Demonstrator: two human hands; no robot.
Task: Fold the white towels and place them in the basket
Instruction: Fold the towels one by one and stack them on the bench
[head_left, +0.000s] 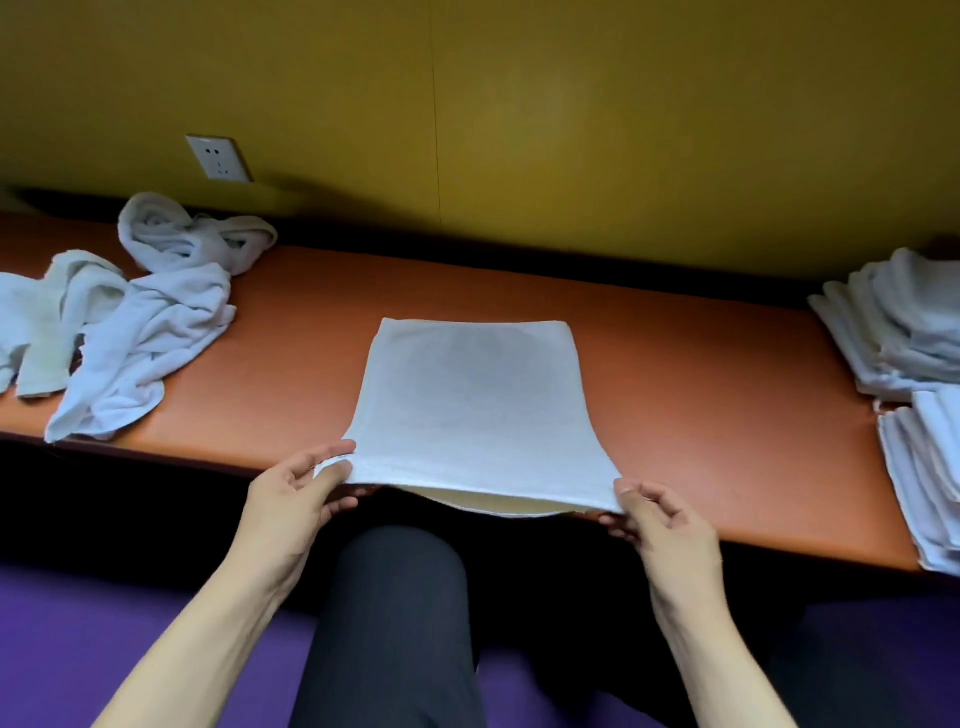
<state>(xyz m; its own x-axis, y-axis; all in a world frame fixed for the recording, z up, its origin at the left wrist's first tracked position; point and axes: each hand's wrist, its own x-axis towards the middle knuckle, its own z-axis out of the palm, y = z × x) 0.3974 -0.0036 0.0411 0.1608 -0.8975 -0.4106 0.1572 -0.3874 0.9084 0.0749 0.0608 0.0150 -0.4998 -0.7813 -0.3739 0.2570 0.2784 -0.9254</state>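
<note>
likely a spa or massage room: an orange padded tabletop (675, 364) against a mustard wall (571, 130) with a socket (220, 158), purple floor (104, 623), heaps of white towels (140, 322).

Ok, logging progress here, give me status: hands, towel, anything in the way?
Left hand and right hand pinch the near corners of the half-folded towel. Crumpled pile left, folded stacks right. Nothing blocking; no basket in view.

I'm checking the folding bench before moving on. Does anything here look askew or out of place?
Mostly tidy. The towel gripped by the left hand and right hand hangs over the bench front edge, its lower layer sagging. The unfolded towels at left lie crumpled. No basket is in view.
</note>
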